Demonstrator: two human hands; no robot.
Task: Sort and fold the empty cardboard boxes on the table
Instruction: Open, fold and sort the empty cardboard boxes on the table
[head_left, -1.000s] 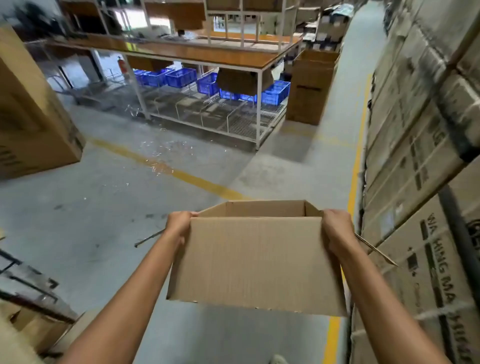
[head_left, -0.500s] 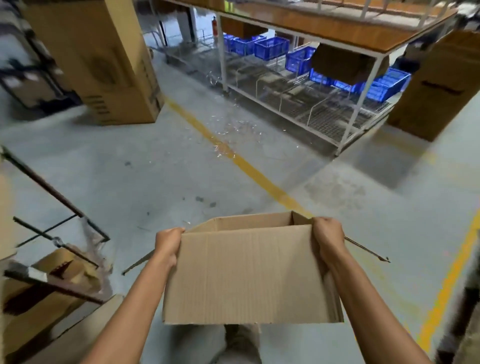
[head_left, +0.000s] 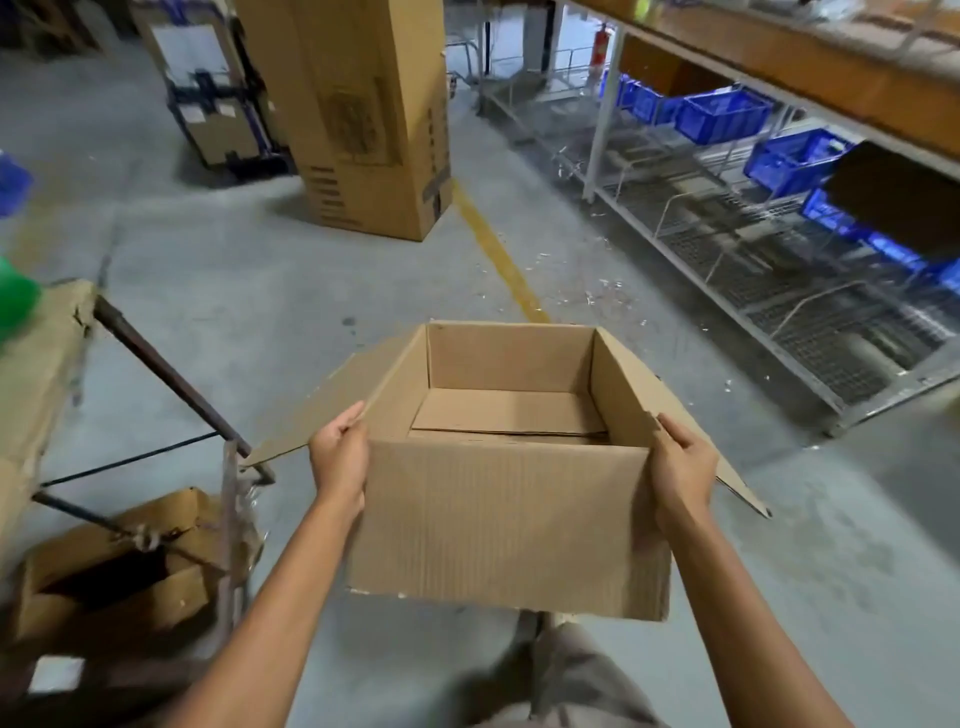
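An open brown cardboard box (head_left: 506, 525) hangs in the air in front of me, mouth up, with nothing inside but its bottom flaps. Its two side flaps stick out to the left and right. My left hand (head_left: 338, 457) grips the box's left wall at the near corner, thumb over the rim. My right hand (head_left: 681, 467) grips the right wall the same way.
A rusty metal cart frame (head_left: 171, 379) with a torn carton (head_left: 111, 569) under it stands at my left. A tall carton (head_left: 363, 114) rises ahead. A workbench with wire shelves (head_left: 769, 270) and blue crates (head_left: 724, 111) runs along the right. Grey floor with a yellow line (head_left: 498, 254) lies between.
My view has swung left and downward, away from the stacked cartons on the right. The box now tips so its inside shows. Both hands keep the same hold.
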